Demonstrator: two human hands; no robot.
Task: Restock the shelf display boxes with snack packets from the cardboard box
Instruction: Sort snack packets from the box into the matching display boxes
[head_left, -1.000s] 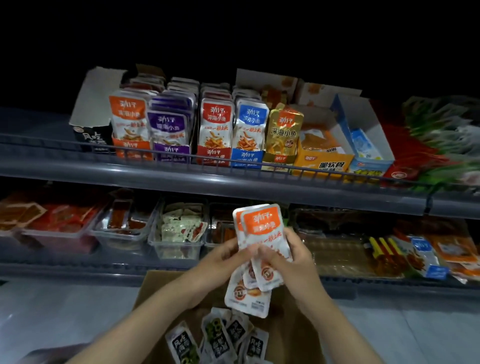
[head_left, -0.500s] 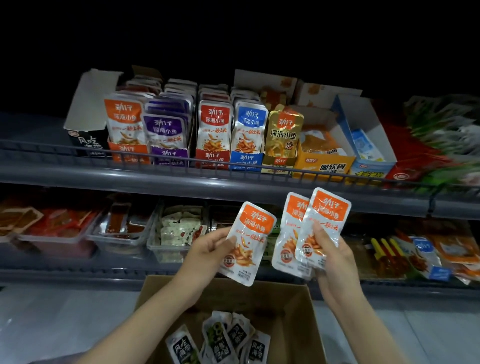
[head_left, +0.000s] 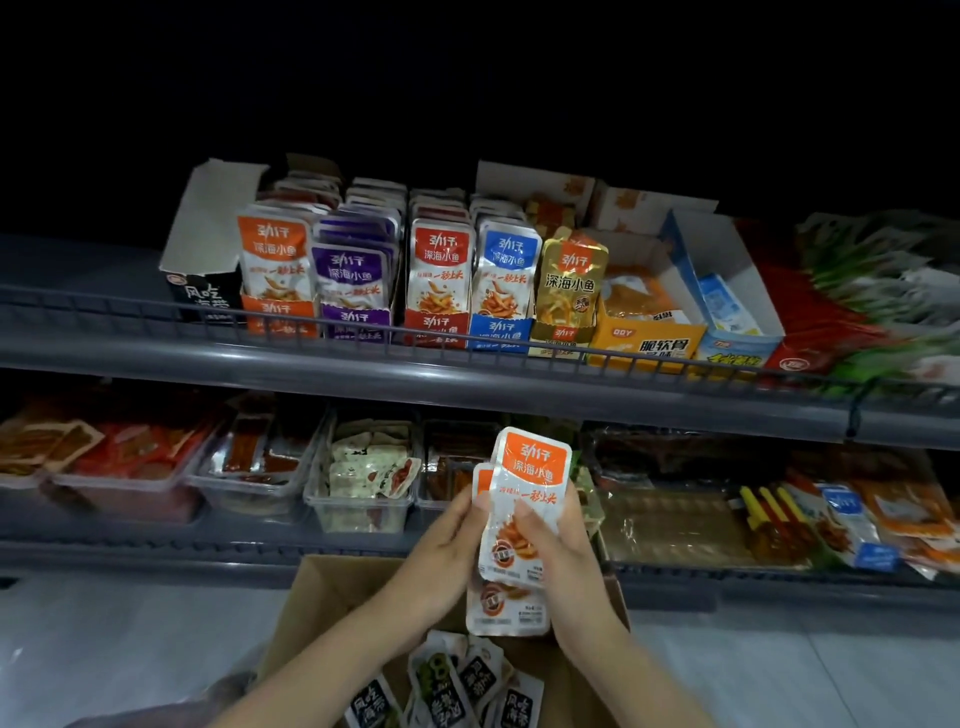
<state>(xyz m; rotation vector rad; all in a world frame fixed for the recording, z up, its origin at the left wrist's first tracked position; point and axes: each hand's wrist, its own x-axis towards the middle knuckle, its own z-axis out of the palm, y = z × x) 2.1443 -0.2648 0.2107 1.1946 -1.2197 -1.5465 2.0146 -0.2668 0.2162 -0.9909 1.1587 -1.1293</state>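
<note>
Both hands hold a small stack of orange-and-white snack packets (head_left: 527, 488) upright in front of the lower shelf. My left hand (head_left: 441, 551) grips the stack's left edge, and my right hand (head_left: 558, 545) pinches it from the right with the thumb across the front. Below them is the open cardboard box (head_left: 322, 587) with several black-labelled packets (head_left: 467, 680) inside. On the upper shelf, the orange display box (head_left: 278, 306) at the left of the row stands full of matching orange packets.
Purple, red, blue and gold display boxes (head_left: 441, 291) line the upper shelf behind a wire rail (head_left: 467, 343). A near-empty blue box (head_left: 727, 291) sits to the right. Clear plastic tubs (head_left: 363, 493) of snacks fill the lower shelf.
Half a second ago the packets were split between the hands, held apart. Now the hands have come together and the packets are stacked as one bundle, lower and centred.
</note>
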